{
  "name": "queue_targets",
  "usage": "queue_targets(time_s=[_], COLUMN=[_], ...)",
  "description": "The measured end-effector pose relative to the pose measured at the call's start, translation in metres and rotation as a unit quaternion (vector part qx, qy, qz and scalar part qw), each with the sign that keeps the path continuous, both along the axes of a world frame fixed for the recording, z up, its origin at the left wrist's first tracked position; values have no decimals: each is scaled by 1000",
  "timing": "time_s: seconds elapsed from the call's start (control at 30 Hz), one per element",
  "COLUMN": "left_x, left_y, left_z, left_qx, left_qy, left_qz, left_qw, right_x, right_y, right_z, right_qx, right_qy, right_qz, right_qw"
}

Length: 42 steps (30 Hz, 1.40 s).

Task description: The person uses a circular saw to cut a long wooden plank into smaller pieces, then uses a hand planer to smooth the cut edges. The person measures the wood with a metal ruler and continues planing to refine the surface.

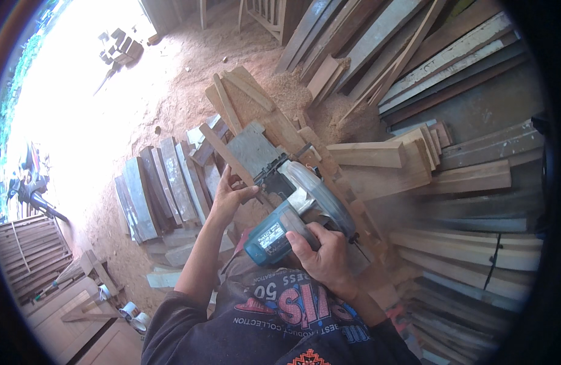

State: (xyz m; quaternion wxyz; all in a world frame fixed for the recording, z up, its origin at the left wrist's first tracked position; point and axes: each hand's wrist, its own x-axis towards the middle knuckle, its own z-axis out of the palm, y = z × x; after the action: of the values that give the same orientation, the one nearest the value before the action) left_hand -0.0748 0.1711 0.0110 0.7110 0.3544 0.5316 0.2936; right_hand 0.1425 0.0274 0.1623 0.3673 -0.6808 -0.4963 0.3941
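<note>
A teal power saw (271, 237), apparently a circular saw with a curved silver guard (320, 188), lies across the work in front of me. My right hand (323, 252) is wrapped around its handle, thumb on top. A flat grey metal plate (253, 149) extends from its far side. My left hand (230, 191) pinches the near end of a narrow wooden strip (220, 148) beside this plate, thumb and fingers close to the saw. Beneath is a wooden board (280, 125) with other strips on it. The blade itself is hidden.
Dust hangs right of the saw, beside stacked planks (463, 249). More boards (408, 55) lean at the upper right near a sawdust heap (286, 88). Short boards (164, 182) stand in a row on the left. White cups (134, 314) sit at the lower left.
</note>
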Motion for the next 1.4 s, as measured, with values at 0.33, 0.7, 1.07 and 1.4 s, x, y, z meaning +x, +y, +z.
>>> queue_targets(time_s=[0.33,0.7,1.07,1.4], left_x=[-1,3,-3,-3], left_y=[5,7,10,2], left_z=[4,16,10,6], left_qx=[10,35,52,17], left_qy=[35,-7,41,-27], left_qz=[-4,-13,-29,-6], left_qw=[999,999,997,999], right_x=[-3,-2,-2,-4], right_y=[2,2,4,7], right_z=[-5,-9,-9,-8], right_qx=[15,44,55,43], right_qy=[-4,-30,-28,-33], right_qz=[-7,-9,-2,6], right_qw=[1000,999,998,999])
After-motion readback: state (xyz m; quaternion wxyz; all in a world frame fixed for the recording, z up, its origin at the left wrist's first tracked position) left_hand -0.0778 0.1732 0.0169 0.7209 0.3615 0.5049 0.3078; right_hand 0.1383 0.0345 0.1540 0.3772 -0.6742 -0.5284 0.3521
